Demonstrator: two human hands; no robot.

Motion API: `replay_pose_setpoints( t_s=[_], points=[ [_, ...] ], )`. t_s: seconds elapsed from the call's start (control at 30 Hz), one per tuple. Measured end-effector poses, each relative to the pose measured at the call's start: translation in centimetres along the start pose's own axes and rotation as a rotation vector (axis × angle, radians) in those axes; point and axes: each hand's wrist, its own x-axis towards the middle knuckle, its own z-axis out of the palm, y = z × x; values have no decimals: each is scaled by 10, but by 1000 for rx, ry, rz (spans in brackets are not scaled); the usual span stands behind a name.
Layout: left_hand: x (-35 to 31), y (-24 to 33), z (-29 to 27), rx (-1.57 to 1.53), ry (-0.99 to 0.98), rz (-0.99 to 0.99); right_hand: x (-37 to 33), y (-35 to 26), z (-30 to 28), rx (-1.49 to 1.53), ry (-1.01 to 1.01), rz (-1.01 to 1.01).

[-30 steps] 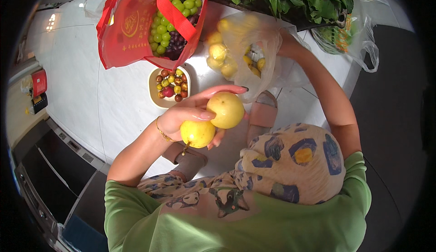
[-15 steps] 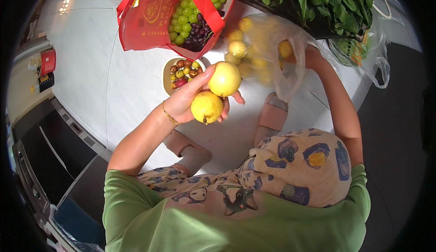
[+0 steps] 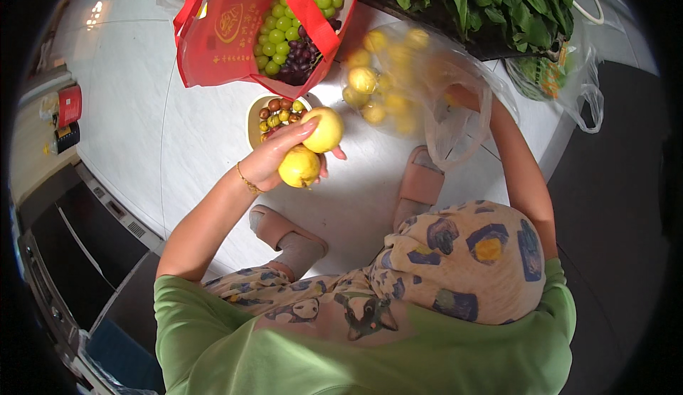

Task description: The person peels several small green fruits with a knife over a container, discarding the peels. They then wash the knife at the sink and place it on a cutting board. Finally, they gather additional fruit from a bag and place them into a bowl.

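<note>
My left hand [image 3: 274, 154] is closed around two round yellow fruits with brown specks. The upper fruit [image 3: 324, 129] rests under my thumb, and the lower fruit [image 3: 299, 166] lies against my palm. They are above the right side of a cream bowl [image 3: 253, 126] of small brown and yellow-green fruits. My right hand [image 3: 466, 99] is inside a clear plastic bag [image 3: 455, 142], its fingers hidden by plastic and motion blur. Several more yellow fruits [image 3: 363, 80] fill the left part of that bag.
A red bag [image 3: 213, 53] with green grapes [image 3: 281, 35] and dark grapes [image 3: 299, 64] stands beyond the bowl. Leafy greens [image 3: 498, 3] lie at the far right, beside another plastic bag [image 3: 551, 78] of vegetables. My feet in pink slippers [image 3: 420, 178] are on the pale tiles.
The whole view has shifted slightly. My left hand has come a little left and down with both fruits, now overlapping the bowl more. My right hand has moved within the bag, whose fruits are shifting.
</note>
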Motion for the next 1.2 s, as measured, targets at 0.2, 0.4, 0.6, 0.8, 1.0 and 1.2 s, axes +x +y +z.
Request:
replay_pose_setpoints(
  t_s=[0.2,0.4,0.6,0.8,1.0,1.2],
  points=[
    [-9,22,-23,65,114,-55,-70,-27,-80,728,6,203],
    [-53,37,-66,64,621,-158,-119,-107,-144,1363,525,274],
    [-49,41,-77,105,568,-166,-29,-201,-149,986,-575,8],
    [-15,45,-78,51,439,-115,60,-229,-39,732,-752,333],
    [-1,61,-75,115,459,-140,118,-214,25,909,-619,420],
    [11,92,-71,212,408,-219,133,-194,9,924,-515,266]
  ],
)
